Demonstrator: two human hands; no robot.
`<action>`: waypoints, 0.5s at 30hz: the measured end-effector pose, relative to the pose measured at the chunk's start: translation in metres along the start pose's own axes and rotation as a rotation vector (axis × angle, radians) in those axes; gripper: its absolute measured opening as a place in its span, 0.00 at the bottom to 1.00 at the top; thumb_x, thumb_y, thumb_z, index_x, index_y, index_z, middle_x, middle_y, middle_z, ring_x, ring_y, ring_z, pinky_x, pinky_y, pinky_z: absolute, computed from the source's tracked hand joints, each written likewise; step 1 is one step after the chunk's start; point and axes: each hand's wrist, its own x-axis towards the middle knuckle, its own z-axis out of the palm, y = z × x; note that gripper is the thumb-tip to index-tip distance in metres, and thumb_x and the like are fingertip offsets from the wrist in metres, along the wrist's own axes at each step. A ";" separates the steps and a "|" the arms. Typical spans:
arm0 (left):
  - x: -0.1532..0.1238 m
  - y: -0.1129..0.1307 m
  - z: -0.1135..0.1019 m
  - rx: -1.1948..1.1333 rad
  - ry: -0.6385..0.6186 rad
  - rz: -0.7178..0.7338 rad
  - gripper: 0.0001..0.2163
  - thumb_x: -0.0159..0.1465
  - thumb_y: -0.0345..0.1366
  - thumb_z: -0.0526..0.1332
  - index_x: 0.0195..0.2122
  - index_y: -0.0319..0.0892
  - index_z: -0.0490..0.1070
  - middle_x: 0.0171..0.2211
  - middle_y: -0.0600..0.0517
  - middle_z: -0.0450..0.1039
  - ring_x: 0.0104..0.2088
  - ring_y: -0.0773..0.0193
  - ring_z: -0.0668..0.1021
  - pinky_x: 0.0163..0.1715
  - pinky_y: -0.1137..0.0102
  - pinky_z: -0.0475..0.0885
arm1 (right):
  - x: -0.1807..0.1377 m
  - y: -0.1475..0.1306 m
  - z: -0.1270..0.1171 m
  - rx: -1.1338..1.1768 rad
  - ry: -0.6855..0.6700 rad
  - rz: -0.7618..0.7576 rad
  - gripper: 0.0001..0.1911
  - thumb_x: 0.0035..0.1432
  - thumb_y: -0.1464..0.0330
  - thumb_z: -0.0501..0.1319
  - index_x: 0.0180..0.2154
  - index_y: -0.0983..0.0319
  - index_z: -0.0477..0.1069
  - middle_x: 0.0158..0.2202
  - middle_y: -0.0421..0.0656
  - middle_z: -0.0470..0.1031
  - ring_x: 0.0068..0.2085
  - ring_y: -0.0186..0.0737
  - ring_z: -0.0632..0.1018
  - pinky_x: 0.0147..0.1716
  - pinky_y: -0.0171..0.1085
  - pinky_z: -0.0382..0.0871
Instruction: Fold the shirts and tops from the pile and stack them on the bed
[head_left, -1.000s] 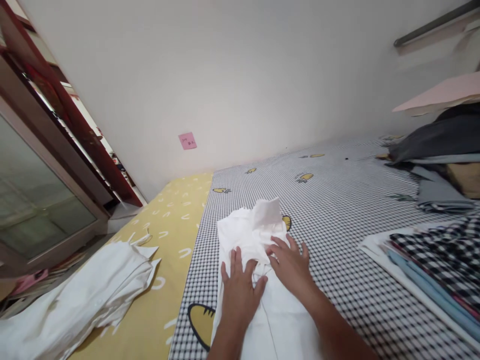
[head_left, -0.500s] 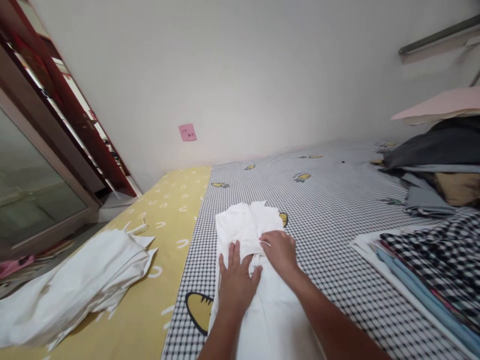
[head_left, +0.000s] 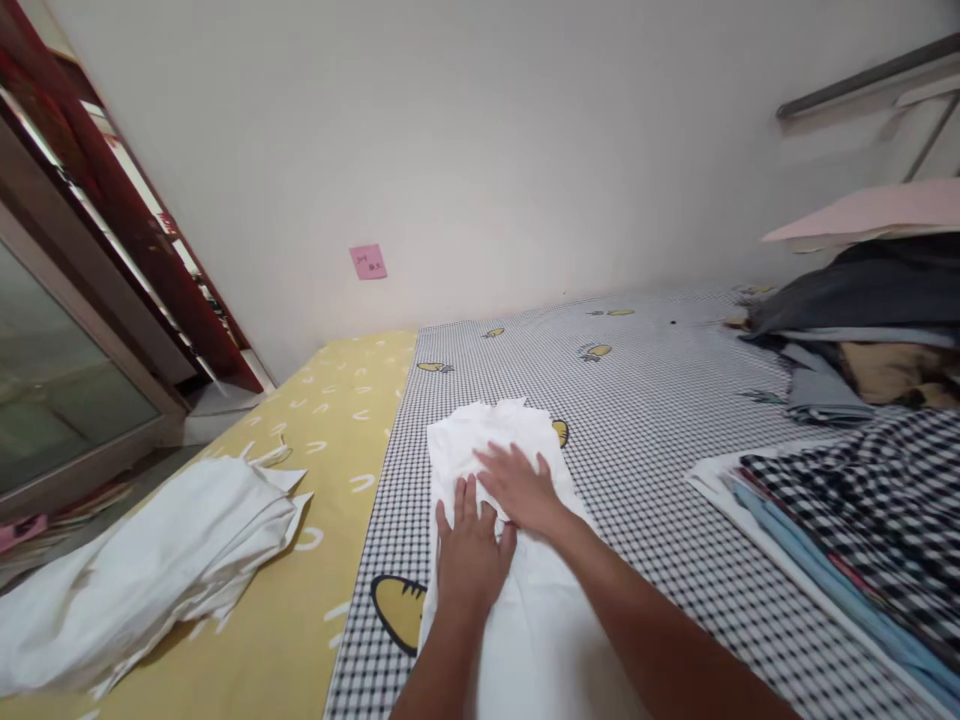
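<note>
A white garment, folded into a long narrow strip, lies on the checked bedsheet in front of me. Its far end is turned in a flat layer with an uneven top edge. My left hand rests flat on the left part of the cloth, fingers spread and pointing away from me. Just beyond it, my right hand lies across the upper layer with outstretched fingers, slightly blurred. Neither hand grips the fabric. What kind of garment it is cannot be made out.
More white clothes lie heaped on the yellow sheet at left. To the right are folded clothes with a black-and-white checked garment on top, and behind them a dark clothing pile. A wall bounds the far side.
My right hand has let go of the cloth edge it pinched and moved left, opening flat over the upper layer. The left hand stays nearly in place. The view has shifted slightly right.
</note>
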 end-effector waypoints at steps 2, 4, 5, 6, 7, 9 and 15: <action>0.001 -0.001 0.001 -0.014 -0.047 -0.007 0.23 0.70 0.44 0.50 0.64 0.46 0.64 0.70 0.42 0.55 0.71 0.50 0.54 0.67 0.41 0.52 | 0.009 0.006 0.019 0.047 -0.147 -0.020 0.26 0.69 0.53 0.45 0.65 0.45 0.61 0.74 0.35 0.46 0.73 0.53 0.39 0.65 0.65 0.24; 0.004 -0.001 0.000 -0.044 -0.118 -0.028 0.25 0.70 0.45 0.49 0.67 0.46 0.59 0.71 0.42 0.51 0.72 0.51 0.50 0.68 0.41 0.47 | 0.015 0.011 0.025 0.100 -0.181 -0.031 0.25 0.68 0.53 0.49 0.63 0.46 0.65 0.73 0.36 0.47 0.73 0.55 0.38 0.65 0.65 0.20; 0.006 -0.001 -0.002 -0.066 -0.170 -0.044 0.25 0.70 0.46 0.48 0.67 0.44 0.59 0.72 0.41 0.47 0.72 0.51 0.47 0.68 0.41 0.44 | 0.017 0.013 0.022 0.125 -0.185 -0.037 0.25 0.65 0.52 0.53 0.62 0.47 0.66 0.73 0.38 0.49 0.73 0.57 0.40 0.65 0.67 0.22; 0.009 -0.002 -0.006 -0.092 -0.235 -0.056 0.26 0.70 0.47 0.48 0.66 0.42 0.61 0.72 0.40 0.44 0.73 0.50 0.44 0.68 0.41 0.41 | 0.018 0.014 0.015 0.149 -0.189 -0.049 0.28 0.62 0.53 0.58 0.62 0.48 0.66 0.72 0.41 0.52 0.72 0.59 0.45 0.65 0.68 0.27; 0.012 -0.004 -0.011 -0.118 -0.303 -0.063 0.27 0.70 0.48 0.47 0.65 0.40 0.63 0.73 0.39 0.41 0.73 0.48 0.42 0.68 0.40 0.39 | 0.019 0.013 0.004 0.177 -0.182 -0.068 0.31 0.59 0.53 0.62 0.63 0.49 0.64 0.72 0.44 0.54 0.72 0.59 0.49 0.66 0.68 0.34; 0.017 -0.012 -0.025 -0.165 -0.421 -0.056 0.27 0.68 0.50 0.50 0.61 0.37 0.68 0.72 0.36 0.41 0.72 0.44 0.44 0.66 0.37 0.43 | 0.017 0.010 -0.025 0.237 -0.134 -0.123 0.40 0.56 0.57 0.65 0.67 0.52 0.57 0.71 0.47 0.56 0.69 0.55 0.58 0.66 0.62 0.48; -0.001 -0.055 -0.085 -0.250 -0.428 0.024 0.15 0.59 0.41 0.64 0.48 0.51 0.79 0.64 0.44 0.67 0.56 0.49 0.77 0.54 0.54 0.73 | -0.050 0.005 -0.084 0.310 0.148 -0.240 0.32 0.62 0.64 0.56 0.67 0.56 0.56 0.70 0.48 0.55 0.69 0.46 0.59 0.67 0.51 0.54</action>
